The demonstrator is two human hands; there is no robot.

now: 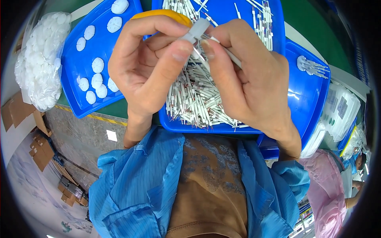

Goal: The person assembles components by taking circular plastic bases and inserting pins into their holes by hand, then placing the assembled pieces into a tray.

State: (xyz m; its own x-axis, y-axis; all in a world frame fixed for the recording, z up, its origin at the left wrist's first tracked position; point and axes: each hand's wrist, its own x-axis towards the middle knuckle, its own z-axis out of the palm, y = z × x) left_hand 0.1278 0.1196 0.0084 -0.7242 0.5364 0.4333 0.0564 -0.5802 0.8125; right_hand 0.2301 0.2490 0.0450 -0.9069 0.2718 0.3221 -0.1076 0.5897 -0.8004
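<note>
Close together over the middle blue tray (168, 124), both my hands are closed in pinches. Between thumb and fingers, my left hand (145, 67) grips a small translucent white plastic piece (196, 31). My right hand (254, 75) pinches a thin white stick with a metal tip (233, 56), held against the plastic piece; the exact contact is hidden by my fingertips. A yellow object (162, 15) shows behind my left fingers, its kind unclear. Below my hands, the tray holds a heap of similar thin white sticks (194, 97) with metal and reddish-brown ends.
A left blue tray (73, 97) holds several white round discs (114, 24), beside a clear bag of white pieces (41, 59). The right blue tray (293, 99) holds a white piece with several metal-tipped pins (311, 66). Clear plastic boxes (339, 111) and a person in pink (323, 190) are at right.
</note>
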